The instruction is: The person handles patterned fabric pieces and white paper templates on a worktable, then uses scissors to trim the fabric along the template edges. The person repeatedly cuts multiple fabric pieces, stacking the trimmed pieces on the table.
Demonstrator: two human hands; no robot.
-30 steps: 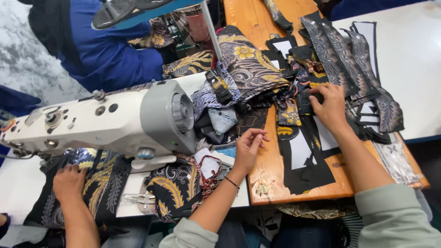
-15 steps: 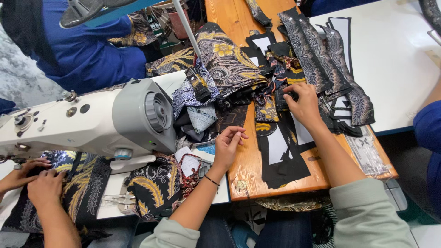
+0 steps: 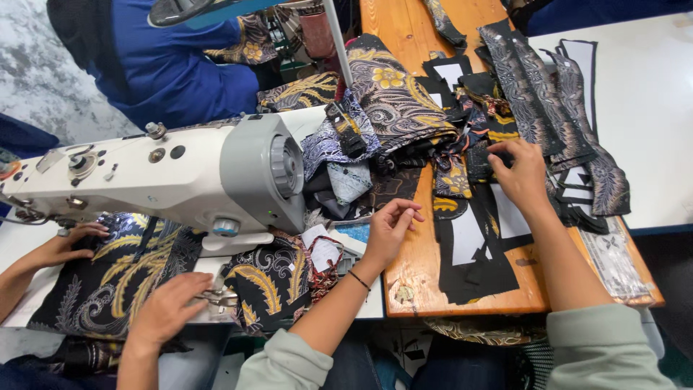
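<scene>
Fabric pieces (image 3: 473, 245) crowded by sewing machine (image 3: 180, 180), folded cloth (image 3: 393, 97).

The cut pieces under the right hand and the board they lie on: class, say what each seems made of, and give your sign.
Black cut pieces: seemingly thin matte fabric; they lie flat with sharp cut edges. Board: seemingly varnished wood; orange-brown with visible grain and slight sheen. The right hand presses on the pieces.

The sewing machine (image 3: 173, 180) lies at 9 o'clock on the table (image 3: 642, 123), with fabric (image 3: 115, 274) under it toward 7. The wooden board (image 3: 411, 274) runs from 12 to 5. Folded cloth (image 3: 393, 101) sits on it at 12; cut pieces (image 3: 473, 253) lie at 4. The right hand (image 3: 523, 173) rests on strips (image 3: 534, 94) at 2; the left hand (image 3: 390, 231) is at center.
</scene>
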